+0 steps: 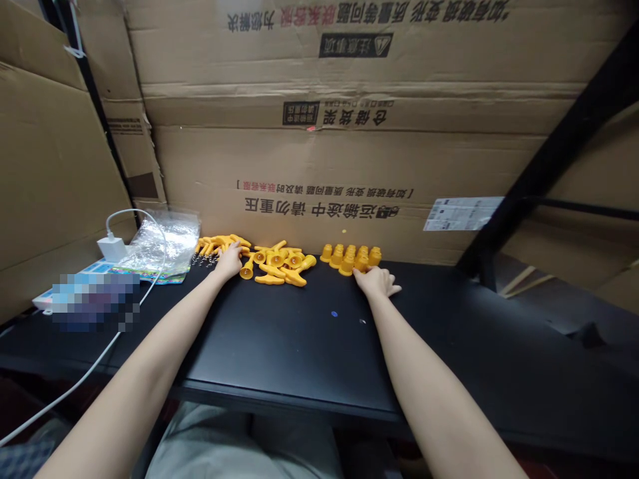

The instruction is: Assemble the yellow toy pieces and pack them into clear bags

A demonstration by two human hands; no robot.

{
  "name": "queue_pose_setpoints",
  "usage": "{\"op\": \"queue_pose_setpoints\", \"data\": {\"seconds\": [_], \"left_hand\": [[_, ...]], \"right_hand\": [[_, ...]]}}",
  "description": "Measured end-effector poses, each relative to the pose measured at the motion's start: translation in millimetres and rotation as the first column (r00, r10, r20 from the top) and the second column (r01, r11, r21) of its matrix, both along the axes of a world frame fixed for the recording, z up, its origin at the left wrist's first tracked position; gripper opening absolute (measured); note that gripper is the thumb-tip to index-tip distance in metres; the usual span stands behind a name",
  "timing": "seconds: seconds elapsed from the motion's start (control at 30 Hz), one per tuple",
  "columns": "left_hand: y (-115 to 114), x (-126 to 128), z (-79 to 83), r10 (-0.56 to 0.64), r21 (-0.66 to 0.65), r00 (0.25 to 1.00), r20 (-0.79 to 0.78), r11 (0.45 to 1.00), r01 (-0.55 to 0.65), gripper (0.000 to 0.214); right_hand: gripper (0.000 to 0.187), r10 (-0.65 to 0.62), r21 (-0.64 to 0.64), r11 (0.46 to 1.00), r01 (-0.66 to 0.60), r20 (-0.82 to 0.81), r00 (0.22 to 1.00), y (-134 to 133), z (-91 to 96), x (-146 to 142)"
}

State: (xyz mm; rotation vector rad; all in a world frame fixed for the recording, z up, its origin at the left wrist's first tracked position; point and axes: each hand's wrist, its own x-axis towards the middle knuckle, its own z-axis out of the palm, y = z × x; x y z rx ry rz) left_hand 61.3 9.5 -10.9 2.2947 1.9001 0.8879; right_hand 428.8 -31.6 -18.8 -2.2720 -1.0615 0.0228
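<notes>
Black surface (294, 346), cardboard wall (324, 153) standing behind it. Left hand (229, 260) at the right end of a heap of curved yellow pieces (215, 243), fingers down among them; cannot tell whether its grip pinches one. Small metallic bits (204, 260) just in front of that heap. Right hand (375, 282) at the near side of a close-set cluster of yellow cups (348, 259), all upright, wide rims down; its grip is partly hidden, some fingers spread out to the right, cannot tell whether a cup is held. Between the hands, a loose pile of yellow parts (278, 261): bell-shaped ones on their sides, curved ones lying flat. Far left: clear plastic bag (167, 239), white charger (112, 249) with its cable (102, 356).
</notes>
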Motion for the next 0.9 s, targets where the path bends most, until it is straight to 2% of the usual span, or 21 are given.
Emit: {"op": "queue_pose_setpoints", "data": {"seconds": [0.13, 0.27, 0.37, 0.6, 0.8, 0.9], "left_hand": [[-6, 2, 3.4, 0.007, -0.102, 0.996, -0.084, 0.995, -0.016, 0.043], [-10, 5, 10.2, -0.034, -0.180, 0.992, -0.122, 0.984, 0.011, 0.047], [-12, 7, 17.1, -0.036, -0.244, 0.989, -0.141, 0.970, 0.001, 0.047], [-20, 8, 30.4, -0.034, -0.201, 0.985, -0.172, 0.980, -0.001, 0.041], [-33, 20, 37.7, -0.031, -0.057, 0.976, -0.214, 0.998, 0.019, 0.030], [-39, 29, 40.9, -0.013, -0.093, 0.962, -0.274, 0.996, -0.013, 0.028]], "right_hand": [[0.042, -0.005, 0.169, 0.985, 0.014, -0.054, 0.999, -1, 1.7, -2], [0.039, -0.008, 0.411, 0.911, 0.025, -0.043, 0.999, -3, 5.6, -3], [0.034, 0.011, 0.508, 0.861, -0.017, 0.015, 1.000, -4, 8.3, -5], [0.026, 0.081, 0.520, 0.844, -0.130, 0.115, 0.990, -5, 9.6, -13], [0.026, 0.101, 0.507, 0.848, -0.152, 0.128, 0.987, -4, 8.5, -13], [0.026, 0.119, 0.496, 0.849, -0.181, 0.154, 0.981, -4, 8.4, -14]]}}
